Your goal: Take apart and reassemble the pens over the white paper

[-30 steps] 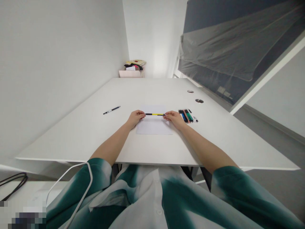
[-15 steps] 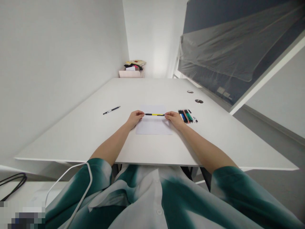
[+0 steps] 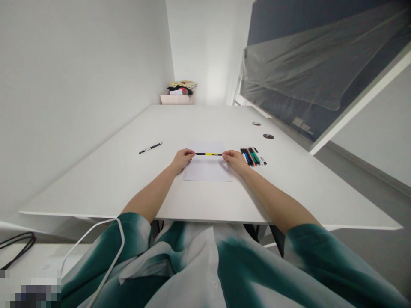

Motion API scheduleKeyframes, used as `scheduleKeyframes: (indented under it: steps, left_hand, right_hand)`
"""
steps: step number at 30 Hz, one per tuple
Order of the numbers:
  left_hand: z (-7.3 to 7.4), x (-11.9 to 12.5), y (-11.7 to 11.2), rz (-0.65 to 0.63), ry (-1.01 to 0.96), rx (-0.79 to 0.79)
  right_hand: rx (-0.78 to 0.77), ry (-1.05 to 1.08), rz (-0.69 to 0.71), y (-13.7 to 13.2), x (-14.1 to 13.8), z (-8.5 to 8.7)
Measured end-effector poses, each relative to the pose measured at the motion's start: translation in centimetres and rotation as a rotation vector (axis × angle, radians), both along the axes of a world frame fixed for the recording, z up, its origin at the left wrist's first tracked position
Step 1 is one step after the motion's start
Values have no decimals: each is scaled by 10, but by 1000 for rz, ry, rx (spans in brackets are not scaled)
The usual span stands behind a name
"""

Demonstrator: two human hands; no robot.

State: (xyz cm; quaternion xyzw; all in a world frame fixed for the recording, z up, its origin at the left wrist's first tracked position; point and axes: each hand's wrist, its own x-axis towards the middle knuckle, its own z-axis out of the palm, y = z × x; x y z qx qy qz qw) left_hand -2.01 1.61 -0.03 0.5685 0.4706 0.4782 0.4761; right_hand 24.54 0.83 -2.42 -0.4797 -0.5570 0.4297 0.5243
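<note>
While a black pen (image 3: pixel 150 148) lies toward the worktop's (image 3: pixel 105 179) left edge, my left hand (image 3: pixel 181 159) pinches one end of the yellow pen (image 3: pixel 208 154), level over the paper (image 3: pixel 208 171) mid-worktop, and my right hand (image 3: pixel 236 160) pinches the other. It is probably light, stiff and slick, so end grips suit. Markers (image 3: pixel 253 156) lie rightward.

No text, label, brand or number can be read; any marks on the pens (image 3: pixel 253 156) are too small.

L hand (image 3: pixel 182 158) & R hand (image 3: pixel 236 159) pinching yellow pen (image 3: pixel 208 154) ends, over paper (image 3: pixel 207 170)
</note>
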Motion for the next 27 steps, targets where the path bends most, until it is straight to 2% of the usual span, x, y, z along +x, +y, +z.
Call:
scheduleKeyframes:
  steps: [8, 27]
  left_hand:
    - [3, -1, -3, 0, 13, 15]
    - [-5, -2, 4, -12, 7, 24]
  right_hand:
    - [7, 11, -4, 0, -1, -1]
    - [40, -28, -8, 3, 0, -5]
